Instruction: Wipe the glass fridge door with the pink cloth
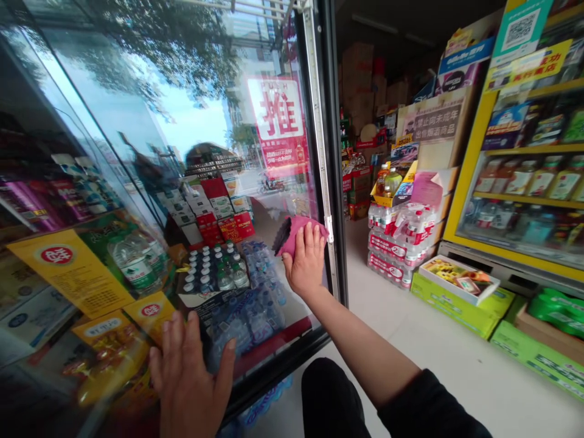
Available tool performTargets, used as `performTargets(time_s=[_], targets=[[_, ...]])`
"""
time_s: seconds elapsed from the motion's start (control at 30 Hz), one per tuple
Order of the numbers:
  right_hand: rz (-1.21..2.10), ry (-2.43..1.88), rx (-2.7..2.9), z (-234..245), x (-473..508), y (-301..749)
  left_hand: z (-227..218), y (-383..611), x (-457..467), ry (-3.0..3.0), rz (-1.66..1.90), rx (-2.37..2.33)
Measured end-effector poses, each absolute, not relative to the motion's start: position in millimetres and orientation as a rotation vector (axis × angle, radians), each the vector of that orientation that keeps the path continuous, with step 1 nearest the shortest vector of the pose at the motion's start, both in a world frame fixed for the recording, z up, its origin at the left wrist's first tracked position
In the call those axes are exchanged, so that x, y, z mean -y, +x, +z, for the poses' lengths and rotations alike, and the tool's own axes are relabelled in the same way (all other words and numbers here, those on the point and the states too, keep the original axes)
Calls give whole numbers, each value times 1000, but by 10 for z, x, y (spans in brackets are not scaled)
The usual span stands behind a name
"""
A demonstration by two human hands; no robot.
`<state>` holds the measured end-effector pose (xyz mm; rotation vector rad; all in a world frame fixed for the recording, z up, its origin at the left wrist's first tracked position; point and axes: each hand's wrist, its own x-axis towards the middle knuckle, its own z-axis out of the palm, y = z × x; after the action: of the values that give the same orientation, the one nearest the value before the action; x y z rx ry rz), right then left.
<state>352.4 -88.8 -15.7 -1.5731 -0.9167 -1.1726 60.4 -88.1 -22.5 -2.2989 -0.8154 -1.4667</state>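
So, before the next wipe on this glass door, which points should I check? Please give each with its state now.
1. Right hand presses the pink cloth on the glass door: ok.
2. Left hand lies flat on the glass, fingers spread: ok.
3. Cloth clear of the metal latch on the door frame: not ok, they almost touch.
4. Floor beside the door free of boxes: ok.
5. Glass clean: cannot tell, reflections cover it.
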Motion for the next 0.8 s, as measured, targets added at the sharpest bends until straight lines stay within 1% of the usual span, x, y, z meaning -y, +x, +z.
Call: performTargets(time_s=[0.13,0.23,0.33,0.43,0.47,0.53,0.57,0.6,0.67,0.8], targets=[[-1116,-1553,897,-132,938,3460,-236,560,923,-2302,-1482,838],[-1055,-1494,916,-163,999,3382,-327,518,978,-2322,-1482,871],[-988,-1411,939,-252,1100,3309,-564,432,1065,-2397,-1467,911],[-860,-1298,945,-390,1239,3223,-903,352,1206,-2658,-1517,1058],[-774,-1264,933,-454,1281,3172,-1013,355,1255,-2797,-1586,1208],[-515,-1235,880,-622,1330,2992,-1193,444,1321,-3016,-1840,1643],[-351,-1239,830,-727,1334,2851,-1258,533,1324,-3036,-2092,1917],[-186,-1249,781,-846,1328,2676,-1309,644,1300,-3012,-2230,2065],[118,-1259,712,-1095,1304,2248,-1375,880,1184,-3034,-2368,2210],[460,-1143,753,-1445,1335,1516,-1458,1042,962,-2814,-2707,2199]])
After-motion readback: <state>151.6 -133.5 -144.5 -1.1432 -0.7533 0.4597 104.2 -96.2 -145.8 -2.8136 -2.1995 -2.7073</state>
